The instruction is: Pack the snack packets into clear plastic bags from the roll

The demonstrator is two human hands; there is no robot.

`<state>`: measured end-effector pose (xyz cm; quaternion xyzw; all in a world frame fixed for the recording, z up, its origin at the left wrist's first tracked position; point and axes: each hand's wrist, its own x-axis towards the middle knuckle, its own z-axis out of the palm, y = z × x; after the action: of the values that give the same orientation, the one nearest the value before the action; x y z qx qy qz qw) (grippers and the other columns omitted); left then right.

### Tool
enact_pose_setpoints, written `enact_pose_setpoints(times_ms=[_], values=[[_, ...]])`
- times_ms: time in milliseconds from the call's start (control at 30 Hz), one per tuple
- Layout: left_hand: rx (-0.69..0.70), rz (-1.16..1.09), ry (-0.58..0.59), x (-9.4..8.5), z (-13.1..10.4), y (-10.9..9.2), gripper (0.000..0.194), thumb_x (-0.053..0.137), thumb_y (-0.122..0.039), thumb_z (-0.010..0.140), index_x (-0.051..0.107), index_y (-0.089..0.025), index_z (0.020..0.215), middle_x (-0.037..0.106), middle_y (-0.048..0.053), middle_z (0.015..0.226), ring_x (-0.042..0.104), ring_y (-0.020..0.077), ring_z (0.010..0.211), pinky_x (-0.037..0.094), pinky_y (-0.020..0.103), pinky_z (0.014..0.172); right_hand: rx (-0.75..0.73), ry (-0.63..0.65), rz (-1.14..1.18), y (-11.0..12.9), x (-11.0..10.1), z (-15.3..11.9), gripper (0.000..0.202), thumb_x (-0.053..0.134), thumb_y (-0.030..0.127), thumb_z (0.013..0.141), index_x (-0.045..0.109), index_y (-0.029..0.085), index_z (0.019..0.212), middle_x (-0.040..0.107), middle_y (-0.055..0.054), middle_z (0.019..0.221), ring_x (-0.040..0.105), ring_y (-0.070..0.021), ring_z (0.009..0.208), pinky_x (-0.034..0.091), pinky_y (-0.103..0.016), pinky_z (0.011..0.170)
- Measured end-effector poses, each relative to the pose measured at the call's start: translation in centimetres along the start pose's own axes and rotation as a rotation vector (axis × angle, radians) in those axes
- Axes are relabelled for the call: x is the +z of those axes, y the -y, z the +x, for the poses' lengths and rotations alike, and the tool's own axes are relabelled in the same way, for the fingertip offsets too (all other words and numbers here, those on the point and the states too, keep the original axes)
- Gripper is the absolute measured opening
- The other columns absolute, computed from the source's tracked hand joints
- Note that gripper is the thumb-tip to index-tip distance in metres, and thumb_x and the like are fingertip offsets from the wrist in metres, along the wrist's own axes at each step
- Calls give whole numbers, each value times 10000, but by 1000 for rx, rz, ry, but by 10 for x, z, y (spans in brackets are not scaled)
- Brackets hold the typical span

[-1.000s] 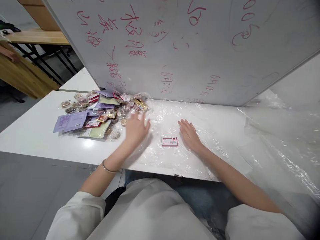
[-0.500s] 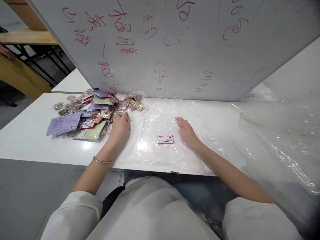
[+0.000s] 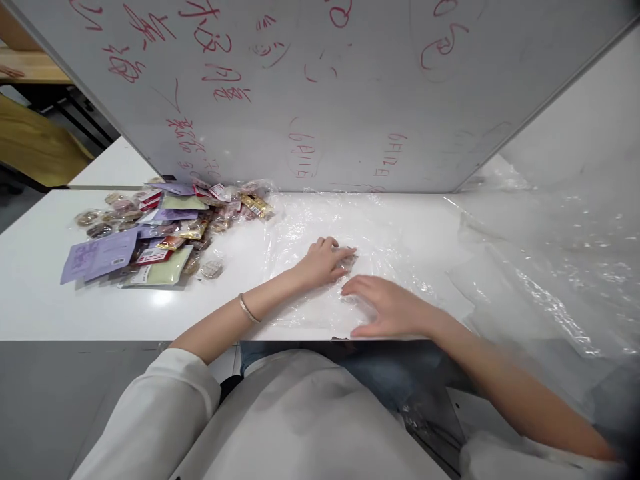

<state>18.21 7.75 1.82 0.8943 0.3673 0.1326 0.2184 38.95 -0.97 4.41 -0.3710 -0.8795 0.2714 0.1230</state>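
Observation:
My left hand (image 3: 323, 263) is over the middle of a spread sheet of clear plastic film (image 3: 295, 223). Its fingers curl around a small brownish packet in clear wrap (image 3: 349, 262), whose contents I cannot make out. Close by on the right, my right hand (image 3: 387, 307) is open, thumb and fingers apart, with nothing between them. The small white box with red edges does not show now. To the left lies a pile of purple pouches (image 3: 113, 253), pale green packets (image 3: 170, 267), gold packets (image 3: 257, 205) and clear-wrapped pieces (image 3: 211, 269).
A whiteboard (image 3: 350, 100) with red writing stands along the back of the white table (image 3: 30, 293). More clear plastic (image 3: 540, 280) hangs in folds at the right. Another person's hand (image 3: 11, 71) rests on a wooden table at the far left.
My left hand has moved right from the pile onto the film, with a small wrapped packet in it. My right hand has come nearer to me and spread its thumb. The view has shifted slightly right.

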Motion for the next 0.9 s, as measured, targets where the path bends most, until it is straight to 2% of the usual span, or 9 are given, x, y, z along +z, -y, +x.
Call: enact_pose_setpoints(times_ms=[100,200,333,467,567,667,733,800,900], values=[[36,18,133,-11,-5,1,532,543,-534,949,539,-278,1415,377,168,1519,297,397,1424,292,597,1120,1,50,-137,11,15,-16,518,680,236,776,614,194,1288,576,-137,1413,509,-336,1336,462,-494,1073],[33,-12,161,-43,-28,-2,576,380,-582,1001,432,-289,1494,277,117,1625,142,339,1525,196,561,1194,35,40,-200,11,21,-15,471,534,90,787,662,198,1228,657,-117,1316,573,-308,1281,482,-483,1057],[6,-33,315,-76,-77,-2,887,546,-719,856,282,-260,1567,213,132,1656,197,335,1523,249,490,1201,190,34,3,0,1,1,295,511,221,872,730,237,1069,750,-75,1117,700,-278,1027,545,-445,918],[-81,84,377,-73,-119,8,1146,692,-716,717,207,-143,1582,228,221,1630,201,391,1513,242,517,1199,387,79,342,-21,-33,21,319,466,400,929,736,237,978,760,-45,1068,703,-243,960,547,-376,829],[-161,127,298,-61,-133,15,906,649,-508,820,274,-128,1552,271,207,1619,239,374,1504,245,525,1199,433,109,444,-32,-49,29,256,505,370,882,723,240,915,755,-33,1074,687,-236,1025,532,-351,866],[-230,-34,144,-58,-138,23,548,509,-320,905,459,-177,1432,454,151,1532,435,298,1416,373,452,1143,461,214,251,-29,-57,20,223,608,271,743,732,269,928,760,-23,1042,696,-256,964,538,-353,794],[-266,-260,-11,-60,-138,31,341,513,-335,924,597,-211,1230,616,116,1366,552,268,1315,442,415,1088,480,260,37,-24,-61,4,249,646,228,660,746,286,881,764,-28,970,700,-282,880,532,-368,703],[-336,-508,-204,-62,-136,39,207,603,-387,899,629,-223,1021,723,86,1128,639,267,1204,482,412,1041,513,260,-82,-20,-65,-14,189,647,231,651,746,292,801,761,-33,917,698,-296,838,522,-379,660],[-475,-788,-417,-59,-128,46,262,708,-438,834,588,-214,898,729,36,812,732,254,964,544,410,930,626,174,-5,-25,-68,-31,139,591,335,775,717,279,755,762,-37,953,700,-283,844,527,-380,668]])
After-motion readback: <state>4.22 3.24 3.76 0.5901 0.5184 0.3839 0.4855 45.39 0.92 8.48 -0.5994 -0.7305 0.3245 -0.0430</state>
